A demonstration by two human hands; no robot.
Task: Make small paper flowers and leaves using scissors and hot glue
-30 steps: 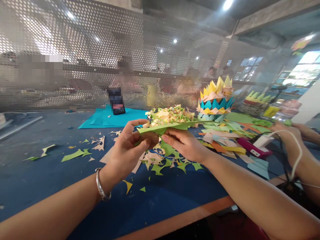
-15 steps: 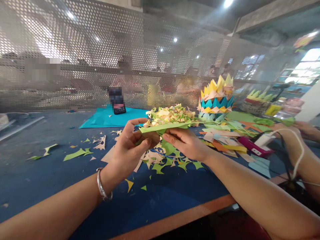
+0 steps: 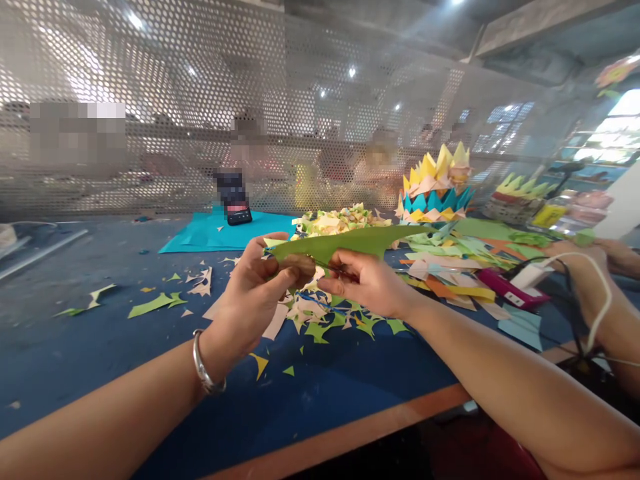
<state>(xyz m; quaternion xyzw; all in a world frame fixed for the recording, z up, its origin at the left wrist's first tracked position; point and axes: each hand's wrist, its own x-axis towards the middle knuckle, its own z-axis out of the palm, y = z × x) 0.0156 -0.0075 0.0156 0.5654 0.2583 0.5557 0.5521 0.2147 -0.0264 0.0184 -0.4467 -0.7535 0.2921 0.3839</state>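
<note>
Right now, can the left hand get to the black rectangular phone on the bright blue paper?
Probably yes: nothing tall seems to stand between the left hand and the black phone on the bright blue paper. That hand's fingers hold a green paper sheet, so they'd likely need to let go first.

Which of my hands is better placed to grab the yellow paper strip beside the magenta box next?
Probably your right hand: it is nearer the yellow paper strip, on the same side. Your left hand is farther off, holding the green paper sheet.
</note>
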